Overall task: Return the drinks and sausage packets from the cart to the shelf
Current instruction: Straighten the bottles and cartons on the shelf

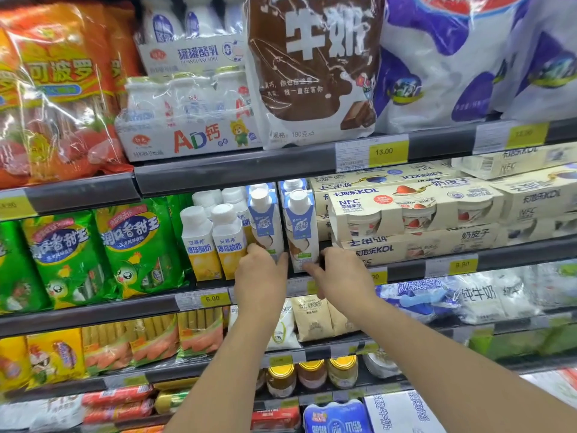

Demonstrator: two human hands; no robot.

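Head view: a person's left hand (260,271) and right hand (338,271) reach together to the second shelf (343,281) of a supermarket chiller, each at the foot of a blue-and-white drink carton with a white screw cap. The left carton (264,218) and right carton (300,228) stand upright at the shelf's front edge, a narrow gap between them, wedged between yellow-based yoghurt bottles (215,242) on one side and cream yoghurt-cup multipacks (412,214) on the other. The left hand's fingers curl round the base of its carton; the right hand's thumb and fingertips pinch the lower corner of the other. The cart is out of frame, and no sausage packets are in hand; green sausage packs (137,245) hang further along the same shelf.

The step looks like seating and squaring the two drinks. Done well, it means pushing each carton low at its base, not at the cap, so neither tips; sliding both back until they sit clear of the price-tag rail (212,298); and closing the gap without nudging the neighbouring bottles.
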